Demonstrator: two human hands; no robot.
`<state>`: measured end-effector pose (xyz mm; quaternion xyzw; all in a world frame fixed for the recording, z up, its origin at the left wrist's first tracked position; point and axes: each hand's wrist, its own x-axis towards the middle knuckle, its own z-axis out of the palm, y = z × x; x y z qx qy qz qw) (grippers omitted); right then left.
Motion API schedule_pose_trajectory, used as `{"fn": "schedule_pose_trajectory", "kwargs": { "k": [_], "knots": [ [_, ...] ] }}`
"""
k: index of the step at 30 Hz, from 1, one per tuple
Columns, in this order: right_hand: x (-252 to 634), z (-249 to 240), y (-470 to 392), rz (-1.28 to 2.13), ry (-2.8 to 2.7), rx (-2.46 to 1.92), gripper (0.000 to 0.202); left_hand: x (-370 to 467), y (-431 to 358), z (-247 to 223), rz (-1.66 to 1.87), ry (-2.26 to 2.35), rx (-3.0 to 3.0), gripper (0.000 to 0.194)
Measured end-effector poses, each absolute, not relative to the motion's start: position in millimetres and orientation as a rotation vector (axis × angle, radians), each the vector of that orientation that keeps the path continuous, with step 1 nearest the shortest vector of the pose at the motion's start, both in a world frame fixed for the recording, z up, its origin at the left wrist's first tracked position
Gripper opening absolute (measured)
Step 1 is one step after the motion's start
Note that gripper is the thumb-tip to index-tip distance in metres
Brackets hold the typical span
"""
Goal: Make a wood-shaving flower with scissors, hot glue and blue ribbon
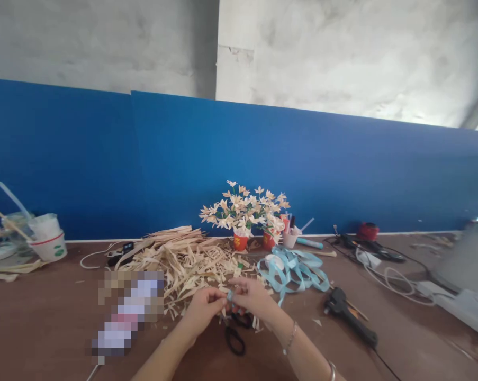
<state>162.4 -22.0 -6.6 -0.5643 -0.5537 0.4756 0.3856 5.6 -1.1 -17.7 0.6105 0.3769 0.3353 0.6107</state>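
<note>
My left hand (205,309) is closed, its thumb and forefinger pinched together; what they grip is too small to make out. Touching its fingertips, my right hand (252,299) pinches a bit of light blue ribbon (230,296). Below both hands lie black-handled scissors (234,340), partly covered. A tangled heap of light blue ribbon (294,270) rests just beyond my right hand. Dry, pale husk-like strips (183,259) are piled past my left hand, with small scraps around. Cream flowers (246,206) stand behind in red paper cups (241,241).
At right lie a black glue gun (350,315), cables and a white power strip (457,307), near a grey container (469,254). A blurred-out object (129,315) is at left. White cups (50,243) stand far left. A blue partition (104,164) runs behind the brown table (44,328).
</note>
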Motion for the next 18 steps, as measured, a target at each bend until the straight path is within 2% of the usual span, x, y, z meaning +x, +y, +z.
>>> {"fn": "schedule_pose_trajectory", "kwargs": {
  "k": [2, 4, 11, 18],
  "knots": [
    [164, -9, -22, 1.209, -1.404, -1.402, 0.024, 7, 0, -19, 0.798, 0.909, 1.410, 0.019],
    [164, -11, -23, 1.174, -1.373, -1.396, 0.017, 8, 0, -20, 0.837, 0.974, 1.450, 0.018],
    [156, -16, -26, 1.102, -1.294, -1.389, 0.019, 7, -2, -17, 0.897, 1.239, 1.797, 0.024],
    [155, -14, -28, 1.122, -1.273, -1.362, 0.023, 4, -5, -9, 0.842, 1.200, 1.913, 0.029]
  ]
}}
